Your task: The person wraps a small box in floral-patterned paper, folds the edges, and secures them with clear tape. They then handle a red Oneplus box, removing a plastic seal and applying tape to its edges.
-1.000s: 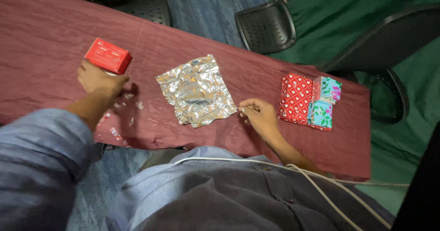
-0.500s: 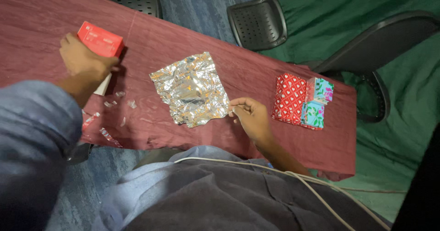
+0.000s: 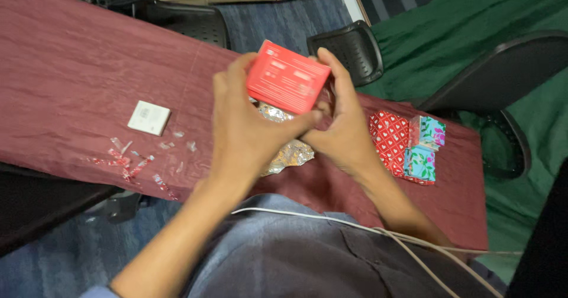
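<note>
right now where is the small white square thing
In the head view the small white square lies flat on the maroon tablecloth at the left, just above the scattered wrapper scraps, apart from both hands.

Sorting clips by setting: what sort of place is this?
Probably an office or meeting room used for gift wrapping: black perforated office chairs on blue carpet, beside a long table under a maroon cloth carrying wrapped parcels.

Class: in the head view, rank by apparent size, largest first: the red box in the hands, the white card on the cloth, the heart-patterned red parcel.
1. Red box, though it is nearest the camera.
2. Heart-patterned red parcel.
3. White card.
</note>
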